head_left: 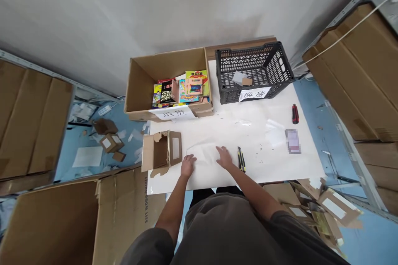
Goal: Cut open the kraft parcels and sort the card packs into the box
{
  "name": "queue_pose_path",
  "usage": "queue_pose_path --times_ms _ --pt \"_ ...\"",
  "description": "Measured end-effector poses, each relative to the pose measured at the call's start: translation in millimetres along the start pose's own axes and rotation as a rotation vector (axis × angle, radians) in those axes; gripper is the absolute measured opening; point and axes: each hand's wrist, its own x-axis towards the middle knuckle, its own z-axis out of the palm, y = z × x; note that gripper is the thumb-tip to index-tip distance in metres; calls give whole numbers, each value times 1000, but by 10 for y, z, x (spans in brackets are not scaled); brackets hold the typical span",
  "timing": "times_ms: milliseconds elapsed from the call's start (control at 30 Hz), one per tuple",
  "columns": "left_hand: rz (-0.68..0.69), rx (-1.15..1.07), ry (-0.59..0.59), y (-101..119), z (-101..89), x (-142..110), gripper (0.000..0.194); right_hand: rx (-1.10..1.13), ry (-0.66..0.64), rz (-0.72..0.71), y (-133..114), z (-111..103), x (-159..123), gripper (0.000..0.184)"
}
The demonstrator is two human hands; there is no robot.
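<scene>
A thin white sheet or flat bag [202, 153], hard to tell from the white tabletop, lies in front of me. At its left edge rests my left hand [188, 165], palm down with the fingers laid out. On its right side is my right hand [224, 158], fingers spread and thumb apart. Just beyond my left hand stands an opened small cardboard box [175, 148] with torn flaps. A yellow-and-black box cutter [241, 159] lies right of my right hand.
Behind are a large carton [139, 87] of colourful small books and boxes [192, 87], and a black plastic crate [224, 95] holding small pieces. A red-and-black tool [295, 114] and a pixelated item [292, 141] lie right. Cartons [367, 70] and floor scraps surround the table.
</scene>
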Motion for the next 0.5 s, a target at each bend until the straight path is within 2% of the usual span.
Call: queue_pose_path --times_ms 100,200,267,367,433,500 --pt "-132 -267 101 144 46 123 52 0 50 31 -92 156 89 75" --pt "-212 -465 114 356 119 265 36 132 42 79 -209 160 164 57" --pt "-186 -541 91 529 172 305 27 327 -46 83 -321 131 164 48" --pt "-82 -685 49 785 195 240 27 655 -184 117 -522 96 54 43" --pt "2 -787 31 891 118 125 30 777 -130 134 -665 66 -70 42" --pt "101 -930 9 891 -64 -22 36 818 2 100 -837 10 -196 39"
